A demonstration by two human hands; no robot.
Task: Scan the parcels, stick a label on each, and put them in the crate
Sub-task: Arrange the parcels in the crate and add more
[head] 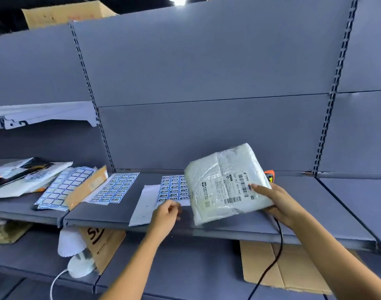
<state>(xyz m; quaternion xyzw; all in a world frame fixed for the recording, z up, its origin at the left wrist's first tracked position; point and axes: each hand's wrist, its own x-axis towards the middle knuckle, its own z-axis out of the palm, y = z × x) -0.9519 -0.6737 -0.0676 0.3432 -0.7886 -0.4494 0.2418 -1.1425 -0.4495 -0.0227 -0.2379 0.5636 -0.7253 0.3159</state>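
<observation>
My right hand (pixel 278 202) grips a white plastic-wrapped parcel (pixel 219 180) by its right edge, tilted up above the grey shelf (pixel 304 213), its barcode shipping label facing me. My left hand (pixel 166 215) has its fingers curled at the lower edge of a sheet of blue stickers (pixel 173 188) lying on white paper (pixel 145 204); whether it pinches a sticker I cannot tell. An orange and black scanner (pixel 269 175) peeks out behind the parcel, and its black cable (pixel 276 252) hangs over the shelf edge. No crate is in view.
More blue sticker sheets (pixel 114 187) and an emptied sheet (pixel 64 187) lie to the left, beside a brown envelope (pixel 87 187) and a pile of parcels (pixel 22 176). Flat cardboard (pixel 278 265) and a brown bag (pixel 103 245) sit on the lower shelf. Grey back panels rise behind.
</observation>
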